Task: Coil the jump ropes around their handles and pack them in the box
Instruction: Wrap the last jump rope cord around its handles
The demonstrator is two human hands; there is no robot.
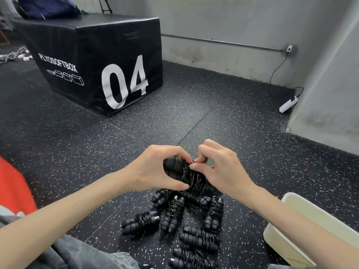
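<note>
Jump rope [186, 176] up off the floor at centre, cord wound round paired black handles — gripped by left hand [157, 169], fingers and thumb curled round the handles. Right hand [219, 169] pinching the cord end on top. Coiled ropes [186, 228] piled at 6 o'clock; cream box [303, 228] at 4 o'clock.

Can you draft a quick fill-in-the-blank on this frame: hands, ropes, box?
1. The left hand grips the ____ of the jump rope being coiled.
2. The right hand pinches the rope's ____ end.
3. The finished bundles lie on the ____.
4. The number printed on the black plyo box is ____.

Missing words: handles; loose; floor; 04
</note>
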